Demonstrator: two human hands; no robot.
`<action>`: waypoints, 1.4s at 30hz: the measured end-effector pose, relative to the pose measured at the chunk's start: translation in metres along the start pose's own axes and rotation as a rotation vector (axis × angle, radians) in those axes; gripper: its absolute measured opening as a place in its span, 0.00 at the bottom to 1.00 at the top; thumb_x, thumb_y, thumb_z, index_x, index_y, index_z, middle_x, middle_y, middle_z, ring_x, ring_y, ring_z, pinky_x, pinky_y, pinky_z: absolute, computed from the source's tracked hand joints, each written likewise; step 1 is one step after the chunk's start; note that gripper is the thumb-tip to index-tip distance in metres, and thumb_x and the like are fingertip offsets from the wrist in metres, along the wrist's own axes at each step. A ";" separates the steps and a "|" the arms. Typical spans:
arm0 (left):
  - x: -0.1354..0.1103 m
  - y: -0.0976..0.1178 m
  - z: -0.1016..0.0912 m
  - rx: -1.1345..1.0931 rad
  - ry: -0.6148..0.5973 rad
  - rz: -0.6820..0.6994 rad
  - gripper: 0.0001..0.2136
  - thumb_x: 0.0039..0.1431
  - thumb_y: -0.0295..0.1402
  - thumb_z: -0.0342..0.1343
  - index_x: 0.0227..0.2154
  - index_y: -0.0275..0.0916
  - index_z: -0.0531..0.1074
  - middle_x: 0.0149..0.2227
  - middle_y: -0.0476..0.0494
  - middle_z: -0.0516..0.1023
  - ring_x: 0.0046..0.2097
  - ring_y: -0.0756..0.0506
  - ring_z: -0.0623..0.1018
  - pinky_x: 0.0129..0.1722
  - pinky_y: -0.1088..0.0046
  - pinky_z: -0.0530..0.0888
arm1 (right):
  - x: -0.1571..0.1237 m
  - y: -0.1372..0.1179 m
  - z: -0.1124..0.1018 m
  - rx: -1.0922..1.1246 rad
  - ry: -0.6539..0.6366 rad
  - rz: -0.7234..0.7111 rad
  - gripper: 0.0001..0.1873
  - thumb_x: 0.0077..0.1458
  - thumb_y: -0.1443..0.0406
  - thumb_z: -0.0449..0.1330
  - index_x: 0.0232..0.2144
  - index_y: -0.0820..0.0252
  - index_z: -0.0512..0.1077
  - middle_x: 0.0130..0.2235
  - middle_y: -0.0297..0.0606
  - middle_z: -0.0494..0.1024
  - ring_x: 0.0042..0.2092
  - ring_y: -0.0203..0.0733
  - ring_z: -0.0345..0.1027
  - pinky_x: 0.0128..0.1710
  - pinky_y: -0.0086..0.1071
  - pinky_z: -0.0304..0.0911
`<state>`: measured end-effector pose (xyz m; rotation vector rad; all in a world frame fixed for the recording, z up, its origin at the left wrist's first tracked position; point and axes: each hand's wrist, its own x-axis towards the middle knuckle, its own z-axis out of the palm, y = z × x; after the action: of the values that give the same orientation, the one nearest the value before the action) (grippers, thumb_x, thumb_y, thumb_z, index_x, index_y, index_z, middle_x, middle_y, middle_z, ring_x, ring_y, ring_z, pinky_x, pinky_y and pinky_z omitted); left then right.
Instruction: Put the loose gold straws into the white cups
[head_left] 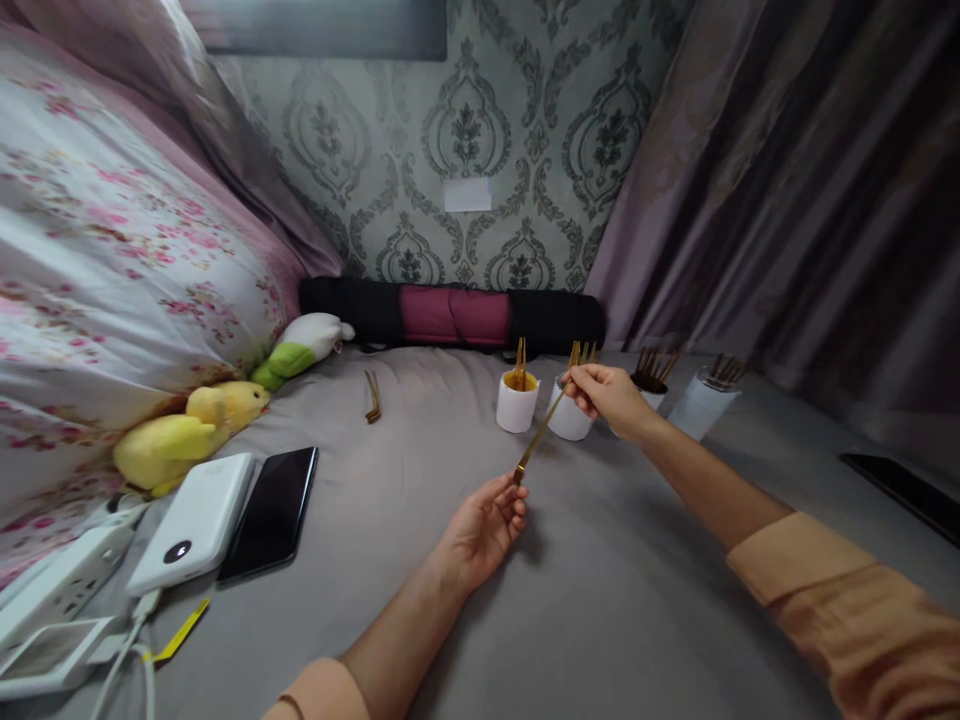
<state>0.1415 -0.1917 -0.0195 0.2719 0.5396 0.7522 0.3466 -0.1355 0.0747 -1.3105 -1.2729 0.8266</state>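
Note:
A thin gold-coloured long-handled utensil [546, 428] slants between my two hands. My left hand [486, 528] pinches its lower end, which widens a little; the fingers hide its exact shape. My right hand [600, 396] grips the upper end, just in front of a white cup [571, 420] with gold sticks in it. To the left of that stands another white cup [517, 408] with a yellow inside and several gold sticks. Further right are a dark-topped cup [651, 385], partly behind my right hand, and a whitish container [703, 402], both with thin sticks upright. Small gold utensils [373, 398] lie apart on the grey sheet.
At left are a black phone [271, 512], a white power bank [193, 522], a power strip [67, 575] with cables, a yellow plush toy [176, 435] and a green-white one [304, 348]. A black-and-maroon roll [454, 315] lies along the wall. A dark flat object [904, 495] rests at right.

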 end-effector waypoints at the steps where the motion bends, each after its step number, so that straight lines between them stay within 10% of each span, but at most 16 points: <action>1: 0.000 0.000 0.000 0.000 -0.005 -0.003 0.07 0.53 0.27 0.54 0.35 0.32 0.68 0.28 0.45 0.72 0.26 0.55 0.70 0.25 0.81 0.66 | 0.001 -0.001 -0.001 0.001 0.010 -0.003 0.14 0.51 0.56 0.58 0.26 0.64 0.70 0.22 0.33 0.69 0.17 0.25 0.53 0.12 0.21 0.47; 22: 0.001 0.005 -0.003 -0.034 -0.017 0.011 0.08 0.55 0.28 0.52 0.36 0.30 0.69 0.28 0.43 0.72 0.26 0.54 0.70 0.26 0.80 0.67 | 0.048 -0.042 -0.037 -0.162 0.335 -0.162 0.14 0.55 0.56 0.54 0.25 0.61 0.67 0.21 0.36 0.70 0.17 0.28 0.56 0.12 0.21 0.47; 42: 0.001 0.006 -0.003 -0.051 -0.011 0.017 0.08 0.54 0.28 0.52 0.36 0.30 0.70 0.28 0.44 0.71 0.26 0.54 0.70 0.26 0.80 0.67 | 0.088 -0.040 -0.003 -0.390 0.330 -0.411 0.15 0.55 0.58 0.52 0.28 0.63 0.70 0.23 0.34 0.73 0.17 0.27 0.60 0.18 0.22 0.56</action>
<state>0.1377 -0.1865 -0.0197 0.2331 0.5075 0.7799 0.3569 -0.0571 0.1306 -1.3501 -1.4068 0.0673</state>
